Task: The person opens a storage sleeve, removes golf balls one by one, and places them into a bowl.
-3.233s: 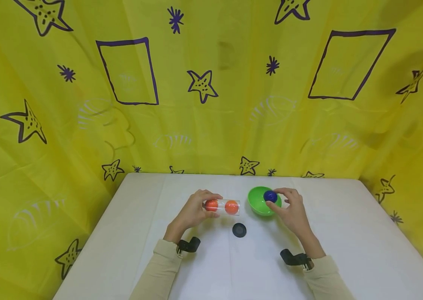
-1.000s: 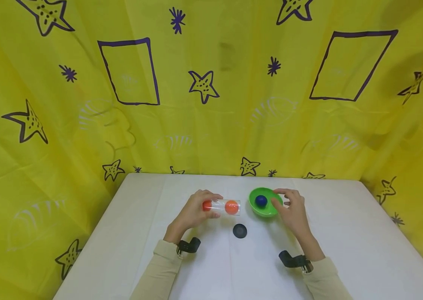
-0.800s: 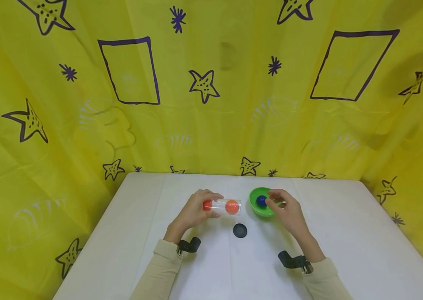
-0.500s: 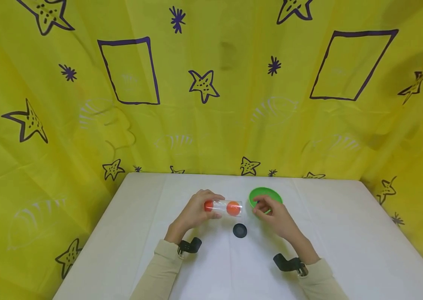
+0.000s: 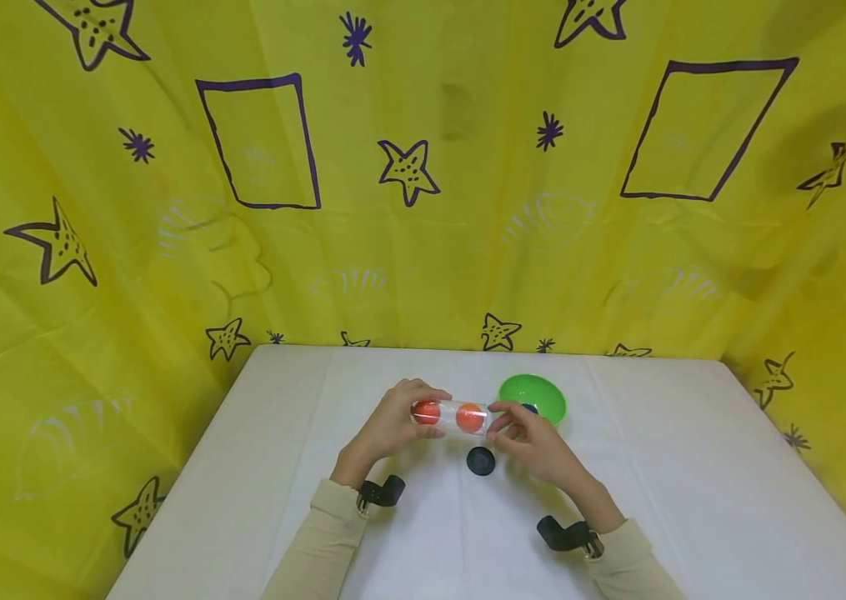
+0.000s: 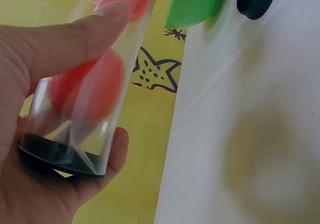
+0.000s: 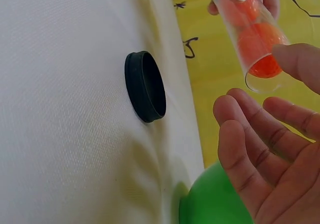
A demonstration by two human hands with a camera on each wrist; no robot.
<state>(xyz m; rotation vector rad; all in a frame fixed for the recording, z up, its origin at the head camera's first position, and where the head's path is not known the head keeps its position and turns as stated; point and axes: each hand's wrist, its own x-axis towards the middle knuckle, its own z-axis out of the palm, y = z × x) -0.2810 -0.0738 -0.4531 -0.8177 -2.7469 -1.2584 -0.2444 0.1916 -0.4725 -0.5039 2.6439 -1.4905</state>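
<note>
My left hand (image 5: 388, 423) grips a clear plastic tube (image 5: 448, 415) that lies level above the table, with two orange balls (image 5: 471, 417) inside. In the left wrist view, the tube's near end carries a black cap (image 6: 62, 156). My right hand (image 5: 540, 443) is at the tube's uncapped end, fingers loosely bent and holding nothing. Its thumb (image 7: 300, 64) overlaps the tube's rim in the right wrist view; contact is unclear. Behind that hand stands a green bowl (image 5: 535, 387), with a dark blue ball (image 5: 531, 408) in it, partly hidden.
A loose black cap (image 5: 480, 461) lies on the white table (image 5: 423, 533), below the tube's uncapped end. A yellow patterned curtain (image 5: 460, 250) hangs behind the table and at both sides. Each wrist wears a black camera mount (image 5: 563, 533).
The right hand has let the blue ball down into the bowl, then moved left to the tube's uncapped end. Inside the tube, the left orange ball has shifted. The left hand keeps its grip.
</note>
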